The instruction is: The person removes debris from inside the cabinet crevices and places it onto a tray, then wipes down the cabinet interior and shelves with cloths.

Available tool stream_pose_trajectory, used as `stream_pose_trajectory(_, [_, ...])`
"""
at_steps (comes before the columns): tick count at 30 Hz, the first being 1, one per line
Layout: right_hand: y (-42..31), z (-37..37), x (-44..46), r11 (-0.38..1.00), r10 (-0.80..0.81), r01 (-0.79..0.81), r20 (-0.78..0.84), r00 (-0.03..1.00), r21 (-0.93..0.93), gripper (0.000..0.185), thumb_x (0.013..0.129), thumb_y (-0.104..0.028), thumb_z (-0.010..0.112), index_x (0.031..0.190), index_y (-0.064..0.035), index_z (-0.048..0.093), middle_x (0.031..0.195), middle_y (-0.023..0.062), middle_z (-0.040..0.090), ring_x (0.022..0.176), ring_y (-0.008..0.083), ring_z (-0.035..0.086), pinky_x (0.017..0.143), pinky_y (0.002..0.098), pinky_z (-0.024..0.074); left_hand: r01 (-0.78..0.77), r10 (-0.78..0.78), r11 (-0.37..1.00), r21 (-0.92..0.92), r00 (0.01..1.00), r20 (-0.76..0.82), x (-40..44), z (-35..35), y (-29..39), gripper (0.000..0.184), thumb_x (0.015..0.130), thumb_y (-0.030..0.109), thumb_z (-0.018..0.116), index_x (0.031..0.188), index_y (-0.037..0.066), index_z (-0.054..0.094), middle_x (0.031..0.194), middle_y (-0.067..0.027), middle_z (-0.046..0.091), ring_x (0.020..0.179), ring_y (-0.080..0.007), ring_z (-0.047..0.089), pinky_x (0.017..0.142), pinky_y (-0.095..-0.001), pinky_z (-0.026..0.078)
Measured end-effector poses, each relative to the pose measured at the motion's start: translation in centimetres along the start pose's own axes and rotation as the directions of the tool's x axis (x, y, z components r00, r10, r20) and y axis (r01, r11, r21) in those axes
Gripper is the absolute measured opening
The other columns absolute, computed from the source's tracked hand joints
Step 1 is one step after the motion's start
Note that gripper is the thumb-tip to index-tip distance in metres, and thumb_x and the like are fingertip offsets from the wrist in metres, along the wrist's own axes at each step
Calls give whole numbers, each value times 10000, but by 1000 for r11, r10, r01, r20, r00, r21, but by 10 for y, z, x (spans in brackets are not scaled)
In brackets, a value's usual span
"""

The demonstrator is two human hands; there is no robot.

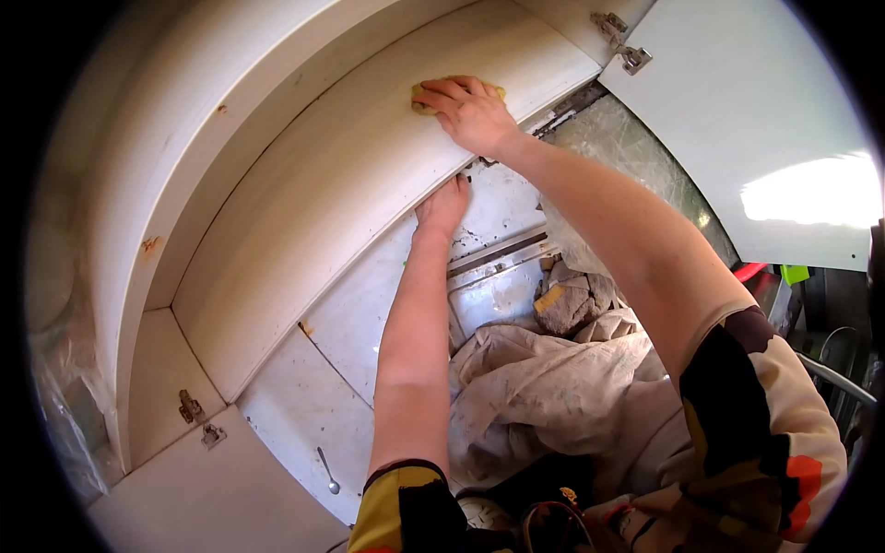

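My right hand (475,115) presses a yellow-green cloth or sponge (426,100) flat against the white cabinet shelf (304,203), near its upper right part. The cloth shows at both sides of my fingers. Lower down, my left hand (442,207) is at the shelf's front edge, its fingers partly hidden beneath the board, so what they hold, if anything, does not show.
Open cabinet doors (737,101) stand at the right and lower left, with metal hinges. Below lie a crumpled beige cloth (553,378), a grey rag (576,300), plastic sheeting (613,138) and a small spoon (327,470) on a stained white surface.
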State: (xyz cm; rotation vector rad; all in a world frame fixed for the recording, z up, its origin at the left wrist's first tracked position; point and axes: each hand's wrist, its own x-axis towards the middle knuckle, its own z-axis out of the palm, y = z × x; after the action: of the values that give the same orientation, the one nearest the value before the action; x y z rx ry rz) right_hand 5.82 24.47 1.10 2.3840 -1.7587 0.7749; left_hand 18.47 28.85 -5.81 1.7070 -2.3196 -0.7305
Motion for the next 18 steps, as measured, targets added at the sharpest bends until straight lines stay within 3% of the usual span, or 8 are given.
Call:
stream_pose_trajectory(4, [-1, -2, 3, 1000, 27, -27, 25, 999, 2, 335, 884, -219, 431, 1186, -264, 570, 1328, -45, 468, 1240, 218, 376, 1043, 402, 271, -149, 152, 988, 42, 982, -109, -10, -2, -9, 496, 886, 367, 472, 1283, 69, 456, 1280, -184, 490, 1190, -347, 447, 1033, -447, 312])
stream_pose_trajectory(7, [0, -1, 2, 1000, 0, 0, 21, 1000, -13, 338, 884, -219, 434, 1193, -261, 563, 1332, -49, 462, 1245, 215, 371, 1041, 401, 273, -123, 123, 992, 11, 992, -42, -15, -16, -10, 518, 890, 367, 473, 1296, 49, 429, 1268, -210, 482, 1199, -354, 433, 1026, -443, 321])
stream_pose_trajectory(9, [0, -1, 1, 1000, 10, -10, 24, 1000, -13, 339, 884, -219, 435, 1195, -259, 561, 1333, -48, 461, 1246, 214, 370, 1041, 399, 272, -9, 7, 1000, 17, 995, 95, -23, -25, -1, 470, 897, 303, 488, 1267, 17, 442, 1269, -220, 469, 1206, -360, 413, 1012, -439, 333])
stream_pose_trajectory(13, [0, 0, 1, 1000, 19, -19, 20, 1000, -5, 344, 884, -219, 435, 1205, -256, 553, 1338, -45, 457, 1250, 211, 366, 1045, 395, 264, 91, -88, 989, -120, 996, 26, -58, -22, 1, 409, 875, 174, 526, 1240, 3, 459, 1299, -191, 444, 1205, -367, 399, 1006, -433, 339])
stream_pose_trajectory(15, [0, 1, 2, 1000, 23, -23, 18, 1000, -14, 346, 885, -217, 434, 1208, -257, 550, 1339, -44, 455, 1251, 209, 365, 1045, 396, 264, -83, 71, 997, -9, 902, -426, -77, -14, 2, 391, 824, 74, 562, 1201, 3, 485, 1298, -160, 446, 1175, -363, 416, 992, -431, 353])
stream_pose_trajectory(16, [0, 2, 2, 999, 20, -19, 18, 1000, -27, 348, 885, -216, 432, 1211, -257, 547, 1341, -43, 454, 1253, 208, 364, 1045, 397, 264, -83, 72, 997, -7, 902, -426, -80, -16, 2, 391, 824, 74, 562, 1201, 3, 485, 1298, -160, 446, 1175, -363, 416, 992, -431, 353])
stream_pose_trajectory(18, [0, 2, 2, 999, 26, -25, 28, 999, -33, 348, 886, -217, 431, 1212, -258, 545, 1343, -44, 452, 1254, 208, 363, 1043, 398, 267, -150, 156, 988, 43, 965, -212, -85, -25, 6, 460, 796, 53, 580, 1237, 6, 460, 1324, -136, 425, 1184, -347, 406, 1006, -425, 341])
